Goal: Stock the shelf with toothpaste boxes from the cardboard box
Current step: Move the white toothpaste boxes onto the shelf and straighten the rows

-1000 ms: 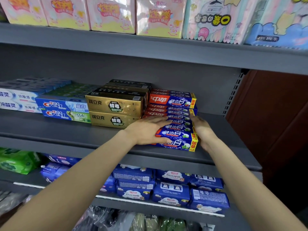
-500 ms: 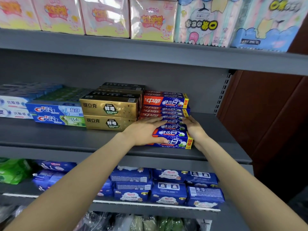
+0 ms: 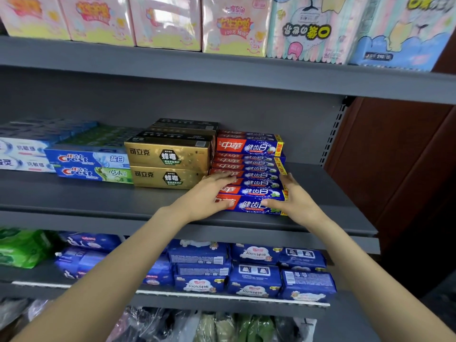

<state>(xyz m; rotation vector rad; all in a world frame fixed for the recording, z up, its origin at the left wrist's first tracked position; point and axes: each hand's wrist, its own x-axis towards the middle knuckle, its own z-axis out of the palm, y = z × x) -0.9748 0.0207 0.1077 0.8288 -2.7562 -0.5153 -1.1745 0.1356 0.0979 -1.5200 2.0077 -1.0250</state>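
Observation:
Several red-and-blue toothpaste boxes (image 3: 249, 169) lie in a row on the grey middle shelf (image 3: 98, 201), running from the back wall to the front, with another such box (image 3: 249, 145) stacked on top at the back. My left hand (image 3: 208, 196) presses with straight fingers on the left ends of the front boxes. My right hand (image 3: 292, 199) lies flat against their right ends, thumb on the front box's face. The cardboard box is out of view.
Gold toothpaste boxes (image 3: 167, 157) stand directly left of the red-and-blue row, then Crest boxes (image 3: 88, 166) and white-blue ones (image 3: 22, 156). Tissue packs (image 3: 232, 25) fill the shelf above; blue wet-wipe packs (image 3: 254, 275) fill the one below. A brown wall panel (image 3: 394, 156) stands to the right.
Both hands stay on the front red-and-blue boxes, which have slid back a little and now sit squarer with the row. The right thumb now lies on the front box's face.

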